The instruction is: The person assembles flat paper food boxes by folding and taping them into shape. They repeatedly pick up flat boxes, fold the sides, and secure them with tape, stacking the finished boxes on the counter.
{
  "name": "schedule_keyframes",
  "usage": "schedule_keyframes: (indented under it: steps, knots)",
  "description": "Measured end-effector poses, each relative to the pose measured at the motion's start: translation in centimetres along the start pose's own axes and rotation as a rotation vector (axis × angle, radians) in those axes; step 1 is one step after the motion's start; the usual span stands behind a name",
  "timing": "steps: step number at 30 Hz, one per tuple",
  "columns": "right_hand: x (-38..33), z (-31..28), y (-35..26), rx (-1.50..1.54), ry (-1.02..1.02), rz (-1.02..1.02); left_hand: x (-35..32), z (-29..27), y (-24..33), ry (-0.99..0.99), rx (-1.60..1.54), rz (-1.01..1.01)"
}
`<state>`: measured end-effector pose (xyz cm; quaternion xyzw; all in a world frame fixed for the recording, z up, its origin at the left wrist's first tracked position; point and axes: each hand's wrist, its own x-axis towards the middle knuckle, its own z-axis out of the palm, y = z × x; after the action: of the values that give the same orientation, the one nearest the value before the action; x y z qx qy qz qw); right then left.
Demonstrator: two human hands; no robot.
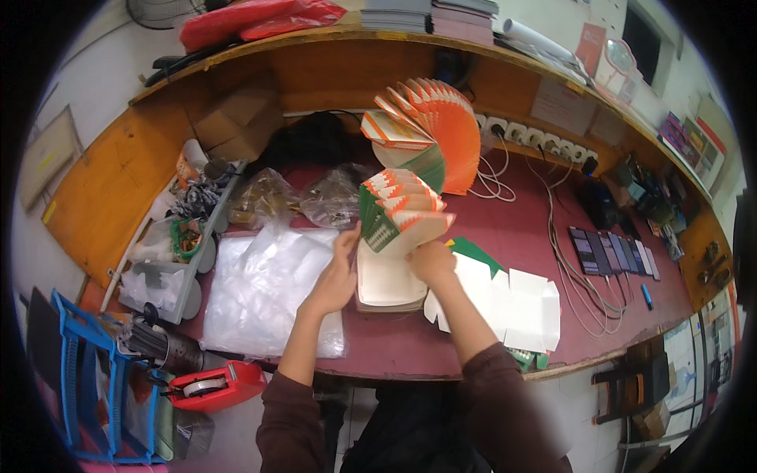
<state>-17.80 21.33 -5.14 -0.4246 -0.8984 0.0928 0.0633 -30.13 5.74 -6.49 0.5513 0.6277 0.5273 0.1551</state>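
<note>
Dark maroon sleeves come up from the bottom edge, both forearms reaching onto the counter [505, 236], a dark red surface with a wooden rim curving round it. Over at the left hand [335, 276], the fingers are spread narrow and pressed against the left side of a fanned stack of flat cartons [398, 209], orange, white and green. And the right hand [431, 260] is closed under that same fan, gripping it from below on the right, so both hands carry it just above a pile of flat white card [386, 280] lying on the counter. Behind it, a second fan of orange cartons [430, 134] stands upright and splayed, well up toward the back wall. Just left of the hands, a heap of clear plastic bags [264, 292] covers the counter; to the right lie unfolded white carton blanks [512, 303] with a green edge showing. Near the front left corner sits a red tape dispenser [213, 385], and beside it a blue plastic crate [87, 378]. Farther right, a row of dark flat packs [611, 252] lies side by side, with grey cables [564, 260] trailing across the red surface from a white power strip [528, 134] against the wooden back panel. Up top, an orange-brown shelf [315, 39] carries red plastic bags [260, 17] and stacked papers.
</note>
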Motion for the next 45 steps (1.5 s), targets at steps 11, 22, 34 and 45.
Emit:
schedule_keyframes:
  steps: [11,22,34,45]
  knots:
    - [-8.6,-2.2,9.5,0.681,0.110,-0.254,-1.0,2.2,-2.1,0.465,0.180,-0.268]
    - [-19.0,0.4,23.7,-0.099,0.645,0.338,-4.5,19.9,7.8,-0.225,0.275,0.372]
    - [-23.2,-9.7,13.8,0.653,0.823,-0.221,-4.1,19.3,19.8,-0.043,-0.373,0.178]
    - [-27.1,-12.2,10.2,0.719,1.144,-0.275,-6.7,16.8,23.5,0.336,-0.094,0.653]
